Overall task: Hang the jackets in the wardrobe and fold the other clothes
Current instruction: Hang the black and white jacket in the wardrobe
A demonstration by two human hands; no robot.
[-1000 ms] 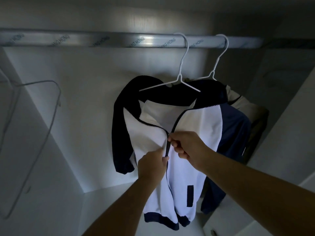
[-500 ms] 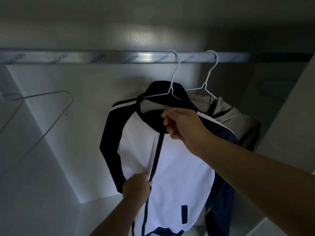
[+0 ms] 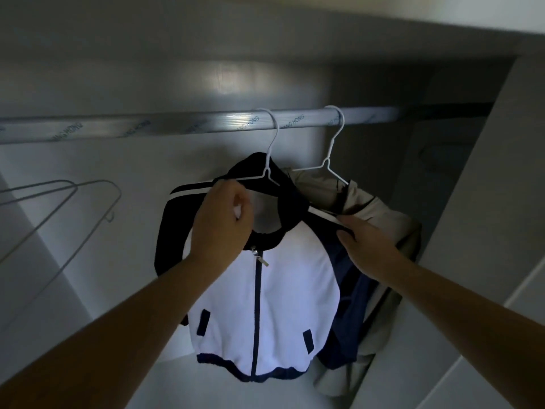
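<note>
The jacket (image 3: pixel 265 305) is white in front with navy sleeves, collar and hem, 2 dark pocket slits and a zip closed to the collar. It hangs on a white hanger (image 3: pixel 269 160) below the rail (image 3: pixel 177 125), front toward the camera, long axis straight down from the rail. The left hand (image 3: pixel 222 216) is curled round its collar. The right hand (image 3: pixel 365 246) pinches its shoulder beside a beige jacket (image 3: pixel 374 208) further right along the rail.

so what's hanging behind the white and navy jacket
A beige jacket on its own white hanger, hooked over the same rail. Its collar, one shoulder and its lower edge show; the rest, including its front, is covered by the white and navy jacket.
</note>
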